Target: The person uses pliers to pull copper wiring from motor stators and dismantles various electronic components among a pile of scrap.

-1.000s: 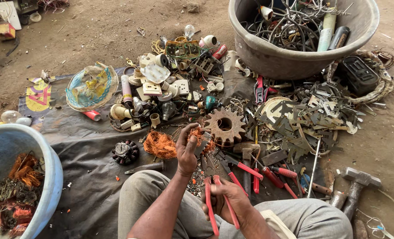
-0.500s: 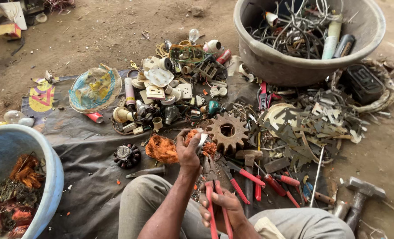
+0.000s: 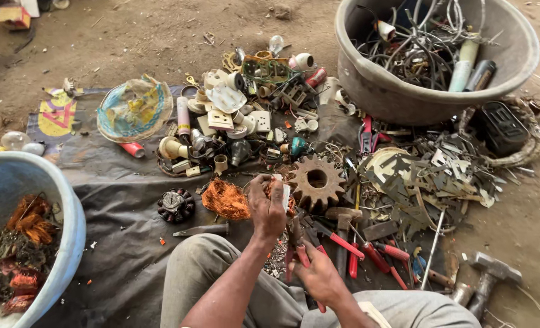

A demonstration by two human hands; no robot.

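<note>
My left hand (image 3: 265, 206) is closed around a small scrap part with copper wire and a white piece (image 3: 284, 195), held just above the dark sheet. My right hand (image 3: 317, 276) grips red-handled pliers (image 3: 296, 250) whose jaws point up toward that part. A loose bundle of orange copper wire (image 3: 224, 199) lies just left of my left hand. A rusty gear wheel (image 3: 316, 179) sits just right of it. My knees in grey trousers (image 3: 191, 273) frame the bottom of the view.
A blue tub (image 3: 51, 200) at left holds copper coils. A grey basin (image 3: 397, 97) at top right holds wires and tubes. Scrap electrical parts (image 3: 239, 115), metal plates (image 3: 427, 176), red-handled tools (image 3: 373, 249) and hammers (image 3: 488, 273) cover the black sheet (image 3: 118, 200).
My left hand has lifted the small copper part slightly and my right hand has brought the pliers up closer to it. The camera view has shifted a little.
</note>
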